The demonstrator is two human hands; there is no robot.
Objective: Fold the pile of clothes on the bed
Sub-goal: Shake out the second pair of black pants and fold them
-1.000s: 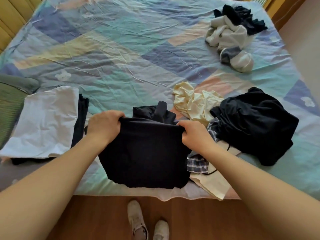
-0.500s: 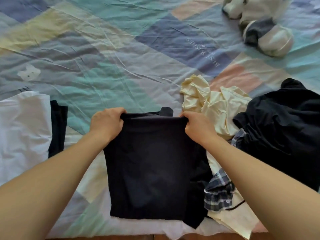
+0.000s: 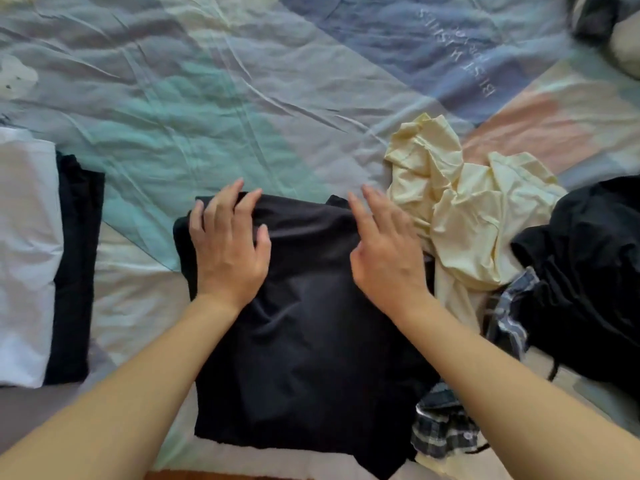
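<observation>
The bed [image 3: 221,109] fills nearly the whole view, covered in a wrinkled patchwork sheet of teal, blue, grey and peach blocks, with a line of pale lettering on the blue patch at the far right. A sliver of wooden floor [image 3: 194,475] peeks out below the bed's near edge.

Front and centre lies the black garment [image 3: 304,341], folded into a rough rectangle and flat on the sheet near that edge. The left hand [image 3: 230,252] lies flat on its far left corner, fingers straight and spread, palm down on the cloth. The right hand [image 3: 384,251] is on its far right corner, fingers extended and slightly fanned, touching the fabric rather than gripping it. The hands are apart, one at each top corner.

Left of the black garment sits a folded white garment [image 3: 26,258] lying over a folded dark garment [image 3: 76,271]. To its right, a crumpled pale yellow shirt [image 3: 464,209], then a heap of black clothing [image 3: 588,289], with a plaid piece [image 3: 443,431] poking out beside the right forearm.
</observation>
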